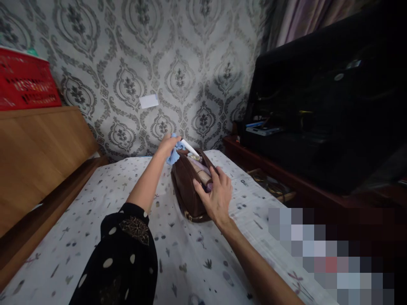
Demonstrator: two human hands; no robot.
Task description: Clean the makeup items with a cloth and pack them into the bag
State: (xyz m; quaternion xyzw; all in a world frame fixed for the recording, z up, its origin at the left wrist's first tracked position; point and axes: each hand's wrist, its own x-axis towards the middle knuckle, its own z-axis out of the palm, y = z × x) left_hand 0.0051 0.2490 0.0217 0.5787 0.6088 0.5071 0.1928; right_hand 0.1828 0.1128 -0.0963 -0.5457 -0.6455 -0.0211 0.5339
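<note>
A brown zip-up bag (186, 188) stands open on the patterned sheet in front of me. Inside it show a beige tube-like item (203, 174) and some purple and clear things, partly covered. At the bag's far end my left hand (168, 146) is closed on a light blue ruffled cloth (173, 156). A white stick-shaped item with a dark end (190, 147) slants from beside those fingers into the bag; whether the hand grips it too I cannot tell. My right hand (218, 197) grips the near end of the bag, thumb and fingers across its opening.
The bag stands on a white printed bedsheet (178, 262). To the left are a wooden headboard-like panel (41, 144) and a red basket (28, 80). On the right, a large black television (311, 106) stands on a dark red cabinet (233, 146). Patterned wallpaper rises behind.
</note>
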